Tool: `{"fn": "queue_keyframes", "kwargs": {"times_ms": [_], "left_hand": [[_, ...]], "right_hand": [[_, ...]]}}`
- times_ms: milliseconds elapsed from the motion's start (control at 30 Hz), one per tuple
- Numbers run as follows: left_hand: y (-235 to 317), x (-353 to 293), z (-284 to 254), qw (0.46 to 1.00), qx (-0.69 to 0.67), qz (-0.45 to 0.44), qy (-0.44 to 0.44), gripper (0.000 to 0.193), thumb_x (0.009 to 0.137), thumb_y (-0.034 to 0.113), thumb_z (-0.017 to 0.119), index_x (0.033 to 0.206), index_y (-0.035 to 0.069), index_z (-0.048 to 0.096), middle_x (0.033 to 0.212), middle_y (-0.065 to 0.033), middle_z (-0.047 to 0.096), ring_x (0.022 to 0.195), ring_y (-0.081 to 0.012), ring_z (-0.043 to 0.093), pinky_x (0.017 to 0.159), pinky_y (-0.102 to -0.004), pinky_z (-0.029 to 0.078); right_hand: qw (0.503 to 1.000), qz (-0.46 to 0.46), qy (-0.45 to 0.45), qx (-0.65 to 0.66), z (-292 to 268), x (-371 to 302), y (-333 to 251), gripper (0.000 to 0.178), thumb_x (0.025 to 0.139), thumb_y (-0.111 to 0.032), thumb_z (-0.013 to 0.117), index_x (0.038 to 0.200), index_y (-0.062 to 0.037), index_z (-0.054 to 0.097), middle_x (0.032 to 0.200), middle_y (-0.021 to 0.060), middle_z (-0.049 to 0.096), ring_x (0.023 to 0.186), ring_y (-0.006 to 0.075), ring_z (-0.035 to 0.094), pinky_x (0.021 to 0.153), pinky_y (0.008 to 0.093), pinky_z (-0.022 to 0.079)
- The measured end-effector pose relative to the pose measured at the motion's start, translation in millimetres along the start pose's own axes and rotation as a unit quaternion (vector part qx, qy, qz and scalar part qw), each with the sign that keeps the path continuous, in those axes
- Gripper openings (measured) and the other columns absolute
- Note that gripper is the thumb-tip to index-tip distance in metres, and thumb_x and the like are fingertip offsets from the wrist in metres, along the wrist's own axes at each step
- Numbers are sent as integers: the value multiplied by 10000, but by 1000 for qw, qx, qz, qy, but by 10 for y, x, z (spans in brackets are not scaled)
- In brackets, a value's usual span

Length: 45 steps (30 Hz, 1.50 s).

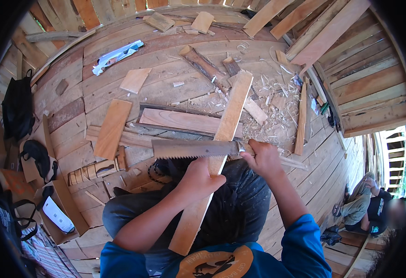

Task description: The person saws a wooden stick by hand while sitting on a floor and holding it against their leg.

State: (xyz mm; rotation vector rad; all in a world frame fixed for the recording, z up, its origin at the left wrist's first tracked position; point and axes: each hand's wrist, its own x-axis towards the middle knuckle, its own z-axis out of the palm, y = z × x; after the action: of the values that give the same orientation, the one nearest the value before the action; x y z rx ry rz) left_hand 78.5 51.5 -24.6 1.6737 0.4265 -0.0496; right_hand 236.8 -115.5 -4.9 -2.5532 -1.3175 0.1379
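Observation:
A long, pale wooden board (233,111) slants from my lap up and away to the right. My left hand (202,180) grips it around the middle, just below the saw. In my right hand (261,159) is the handle of a handsaw (189,148). Its blade lies across the board, pointing left, with the teeth toward me. Whether the teeth cut into the wood cannot be made out. Under the board's far half, a reddish plank (179,120) rests on the floor.
Wood shavings (281,99) and offcuts litter the floor ahead. A flat board (113,129) lies left, near a sheathed blade-like wooden item (94,171). Open cardboard boxes (66,208) and a black bag (18,109) stand far left. Another person (374,208) sits at the right.

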Motion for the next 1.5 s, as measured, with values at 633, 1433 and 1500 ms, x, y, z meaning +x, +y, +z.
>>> {"fn": "queue_keyframes", "kwargs": {"times_ms": [633,1433,1500], "left_hand": [[27,18,-48,997,-70,28,0,671,693,106,618,1293,-63,370,1062,-228,606,974,-284,623,835,-348,480],[63,14,-238,996,-84,-29,20,610,678,89,629,1234,-44,418,998,-197,602,951,-248,608,813,-346,484],[-77,52,-212,995,19,79,58,617,676,92,632,1237,-41,412,1008,-206,601,955,-251,607,821,-350,483]], "right_hand": [[998,32,8,-59,-66,47,143,484,863,-519,562,772,-44,569,554,181,558,573,378,606,522,459,476],[998,-45,15,39,145,494,15,582,857,-612,503,729,-46,551,570,177,560,560,375,603,527,458,474],[993,-103,41,38,145,572,86,578,855,-613,505,741,-50,556,563,171,553,556,374,602,527,457,474]]}}
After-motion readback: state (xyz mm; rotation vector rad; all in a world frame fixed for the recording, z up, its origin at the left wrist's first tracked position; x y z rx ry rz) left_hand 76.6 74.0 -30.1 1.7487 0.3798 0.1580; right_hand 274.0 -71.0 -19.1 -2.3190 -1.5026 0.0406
